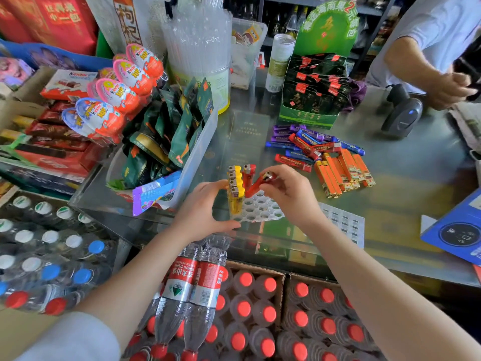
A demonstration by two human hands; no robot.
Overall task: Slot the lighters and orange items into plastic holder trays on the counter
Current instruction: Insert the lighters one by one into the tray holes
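Your left hand (pixel 205 204) grips the holder tray (pixel 257 208); your right hand (pixel 289 187) pinches a tilted red lighter (pixel 253 185). Upright it, then seat it at the yellow lighters' (pixel 235 187) three o'clock.

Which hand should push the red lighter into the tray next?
The right hand, probably. It already pinches the red lighter by its metal top, tilted over the open holes of the holder tray. The left hand is busy steadying the row of yellow lighters at the tray's edge.
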